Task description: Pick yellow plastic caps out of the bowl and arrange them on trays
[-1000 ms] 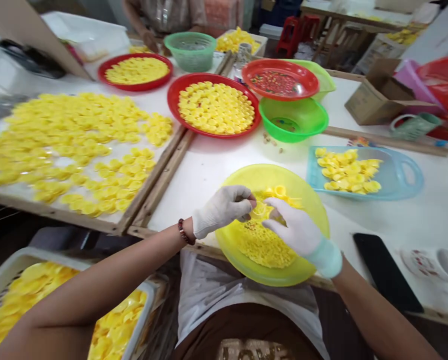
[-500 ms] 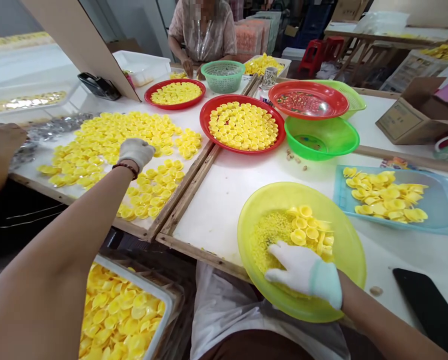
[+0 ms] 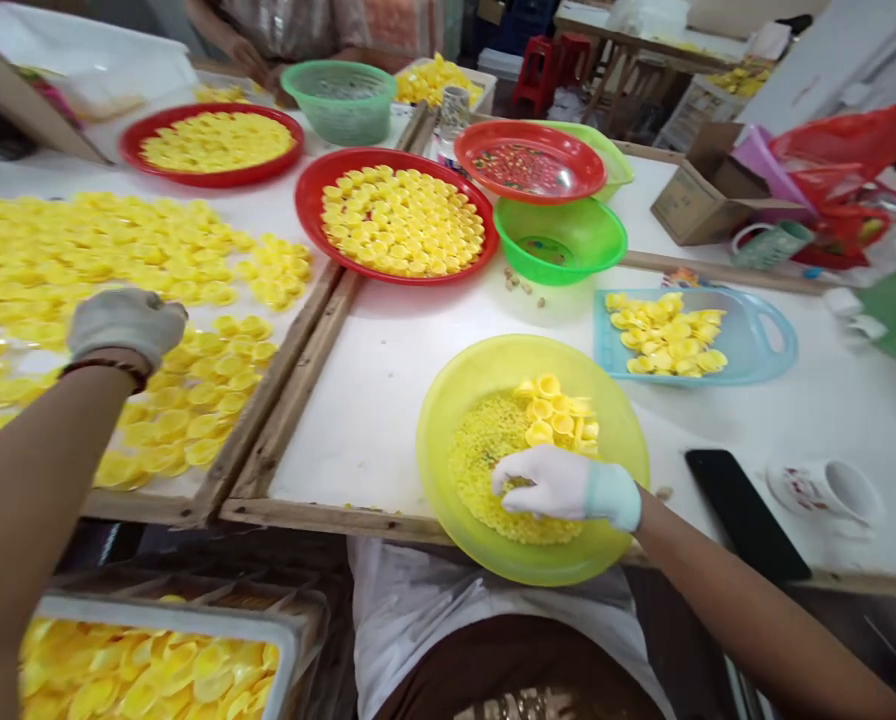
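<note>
My left hand [image 3: 127, 325], in a pale glove with a dark beaded bracelet at the wrist, hovers over small yellow cups [image 3: 110, 235] spread on the left table. Its fingers are curled closed, and what they hold is hidden. Low in a translucent yellow bowl [image 3: 448, 385] is my right hand [image 3: 545, 482], in a white glove with a mint cuff. Its fingers and thumb curve together at the tiny yellow grains [image 3: 478, 450]; anything between the tips is too small to name. More yellow cups [image 3: 560, 412] lie in the bowl just beyond that hand.
Two red trays [image 3: 305, 205] [image 3: 129, 150] of cups, a green bowl [image 3: 560, 255] and a blue tray [image 3: 752, 350] are farther back. A phone [image 3: 744, 510] and mug [image 3: 827, 490] stand right. Wooden edging [image 3: 283, 400] divides the tables. A person's hand [image 3: 249, 58] is across the table.
The view has swung right. My right hand's fingers, spread before, are now curled together over the grains. My left hand stays closed above the loose cups.
</note>
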### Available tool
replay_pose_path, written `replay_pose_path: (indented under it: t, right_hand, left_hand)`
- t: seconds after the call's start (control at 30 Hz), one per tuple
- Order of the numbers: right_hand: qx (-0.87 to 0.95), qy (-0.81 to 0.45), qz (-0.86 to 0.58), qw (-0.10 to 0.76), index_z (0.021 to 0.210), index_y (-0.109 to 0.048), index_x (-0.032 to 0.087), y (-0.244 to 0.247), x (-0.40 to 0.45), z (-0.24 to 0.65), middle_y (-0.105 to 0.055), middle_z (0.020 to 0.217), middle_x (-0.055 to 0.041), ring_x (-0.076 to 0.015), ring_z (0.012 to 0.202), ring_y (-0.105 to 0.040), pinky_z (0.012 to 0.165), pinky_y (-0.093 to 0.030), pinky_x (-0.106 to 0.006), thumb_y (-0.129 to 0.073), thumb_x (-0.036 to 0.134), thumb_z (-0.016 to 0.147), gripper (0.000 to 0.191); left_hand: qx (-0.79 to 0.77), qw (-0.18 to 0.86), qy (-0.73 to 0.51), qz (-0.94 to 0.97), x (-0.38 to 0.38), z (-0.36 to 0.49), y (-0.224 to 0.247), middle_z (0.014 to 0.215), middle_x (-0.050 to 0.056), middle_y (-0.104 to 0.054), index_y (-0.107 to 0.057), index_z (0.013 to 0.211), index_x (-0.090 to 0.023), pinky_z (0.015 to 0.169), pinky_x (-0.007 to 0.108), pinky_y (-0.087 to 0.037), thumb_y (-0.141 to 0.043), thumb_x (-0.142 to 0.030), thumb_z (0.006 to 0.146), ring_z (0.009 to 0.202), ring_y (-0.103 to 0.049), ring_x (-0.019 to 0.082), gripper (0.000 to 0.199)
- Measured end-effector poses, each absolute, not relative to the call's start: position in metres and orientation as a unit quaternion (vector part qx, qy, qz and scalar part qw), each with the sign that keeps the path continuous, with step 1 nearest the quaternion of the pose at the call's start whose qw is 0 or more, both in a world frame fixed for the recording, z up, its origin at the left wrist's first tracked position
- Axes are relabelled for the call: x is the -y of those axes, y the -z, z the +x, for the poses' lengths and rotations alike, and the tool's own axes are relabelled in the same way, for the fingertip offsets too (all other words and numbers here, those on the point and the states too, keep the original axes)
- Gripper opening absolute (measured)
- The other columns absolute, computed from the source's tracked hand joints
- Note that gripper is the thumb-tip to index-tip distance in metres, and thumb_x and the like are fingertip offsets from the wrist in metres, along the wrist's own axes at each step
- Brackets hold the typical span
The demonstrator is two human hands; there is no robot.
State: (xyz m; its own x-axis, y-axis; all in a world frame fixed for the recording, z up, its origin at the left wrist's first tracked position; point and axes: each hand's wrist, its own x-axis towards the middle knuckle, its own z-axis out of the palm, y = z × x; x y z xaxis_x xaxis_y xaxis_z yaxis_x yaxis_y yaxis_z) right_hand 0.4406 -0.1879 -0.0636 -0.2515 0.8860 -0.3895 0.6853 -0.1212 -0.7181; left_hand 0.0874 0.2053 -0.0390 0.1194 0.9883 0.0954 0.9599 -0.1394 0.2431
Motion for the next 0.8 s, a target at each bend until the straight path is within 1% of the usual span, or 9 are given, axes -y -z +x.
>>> replay_pose_path:
  t: [0.07, 0.1, 0.2, 0.27, 0.33, 0.47, 0.53, 0.67, 0.8]
  right_hand:
    - [0.653, -0.444, -0.601, 0.126, 0.094, -0.073, 0.018, 0.062, 0.192, 0.446, -0.074, 0.093, -0.0015, -0.0169, 0.083, -0.066, 0.079, -0.048, -0.029, -0.059, 0.019, 0.084, 0.018]
    - [0.652, -0.440, -0.603, 0.133, 0.094, -0.073, 0.018, 0.061, 0.195, 0.449, -0.075, 0.094, -0.0016, -0.0168, 0.084, -0.066, 0.080, -0.048, -0.028, -0.059, 0.019, 0.084, 0.018]
    - [0.640, -0.429, -0.620, 0.147, 0.095, -0.073, 0.019, 0.060, 0.207, 0.454, -0.075, 0.095, -0.0014, -0.0166, 0.084, -0.066, 0.079, -0.047, -0.028, -0.060, 0.021, 0.085, 0.017]
    - [0.628, -0.423, -0.635, 0.155, 0.096, -0.073, 0.019, 0.059, 0.215, 0.455, -0.074, 0.093, -0.0013, -0.0166, 0.083, -0.065, 0.078, -0.046, -0.027, -0.061, 0.022, 0.085, 0.017]
    - [0.623, -0.413, -0.641, 0.172, 0.096, -0.073, 0.019, 0.057, 0.222, 0.457, -0.074, 0.093, -0.0013, -0.0164, 0.083, -0.065, 0.079, -0.046, -0.027, -0.061, 0.021, 0.085, 0.016]
    - [0.628, -0.386, -0.644, 0.206, 0.094, -0.071, 0.020, 0.053, 0.233, 0.465, -0.073, 0.095, -0.0010, -0.0161, 0.086, -0.065, 0.082, -0.046, -0.028, -0.060, 0.019, 0.086, 0.014]
    - [0.625, -0.375, -0.649, 0.216, 0.093, -0.070, 0.021, 0.050, 0.238, 0.471, -0.073, 0.094, -0.0004, -0.0157, 0.085, -0.064, 0.082, -0.046, -0.028, -0.060, 0.018, 0.086, 0.013]
    - [0.630, -0.334, -0.656, 0.246, 0.091, -0.068, 0.021, 0.042, 0.241, 0.483, -0.071, 0.093, -0.0007, -0.0159, 0.085, -0.063, 0.082, -0.047, -0.030, -0.057, 0.018, 0.088, 0.011]
    - [0.656, -0.249, -0.639, 0.315, 0.096, -0.066, 0.021, 0.036, 0.227, 0.483, -0.070, 0.097, -0.0022, -0.0172, 0.092, -0.063, 0.088, -0.047, -0.032, -0.055, 0.020, 0.093, 0.012]
  left_hand:
    - [-0.627, -0.006, -0.157, 0.763, -0.183, 0.122, 0.035, 0.083, 0.007, -0.062, -0.063, 0.082, -0.015, 0.096, 0.039, -0.045, -0.055, -0.036, 0.088, 0.096, -0.054, 0.023, 0.023]
    - [-0.580, -0.027, -0.193, 0.791, -0.165, 0.145, 0.032, 0.087, 0.007, -0.064, -0.068, 0.093, -0.015, 0.095, 0.038, -0.046, -0.053, -0.035, 0.089, 0.096, -0.055, 0.022, 0.025]
    - [-0.369, 0.004, -0.281, 0.886, -0.085, 0.226, 0.023, 0.099, 0.008, -0.067, -0.072, 0.101, -0.015, 0.094, 0.033, -0.046, -0.052, -0.034, 0.093, 0.100, -0.057, 0.021, 0.029]
    - [-0.236, 0.079, -0.236, 0.939, -0.029, 0.281, 0.023, 0.103, 0.008, -0.068, -0.072, 0.100, -0.016, 0.086, 0.030, -0.048, -0.052, -0.034, 0.094, 0.091, -0.060, 0.019, 0.028]
    - [-0.185, 0.120, -0.140, 0.965, 0.016, 0.330, 0.031, 0.103, 0.009, -0.067, -0.071, 0.102, -0.016, 0.081, 0.030, -0.048, -0.053, -0.032, 0.094, 0.088, -0.061, 0.019, 0.025]
    - [-0.201, 0.132, -0.027, 0.970, 0.053, 0.393, 0.057, 0.115, 0.012, -0.065, -0.067, 0.117, -0.017, 0.071, 0.032, -0.047, -0.061, -0.038, 0.090, 0.091, -0.064, 0.023, 0.035]
    - [-0.190, 0.135, -0.018, 0.972, 0.053, 0.403, 0.064, 0.118, 0.012, -0.063, -0.068, 0.115, -0.017, 0.070, 0.032, -0.047, -0.062, -0.035, 0.089, 0.092, -0.064, 0.024, 0.033]
    - [-0.182, 0.176, -0.070, 0.965, 0.052, 0.382, 0.058, 0.105, 0.011, -0.067, -0.066, 0.109, -0.013, 0.075, 0.033, -0.048, -0.064, -0.028, 0.085, 0.088, -0.064, 0.022, 0.029]
    - [-0.170, 0.246, -0.073, 0.951, 0.070, 0.345, 0.050, 0.081, 0.004, -0.067, -0.066, 0.098, -0.014, 0.069, 0.031, -0.045, -0.065, -0.023, 0.077, 0.072, -0.059, 0.018, 0.022]
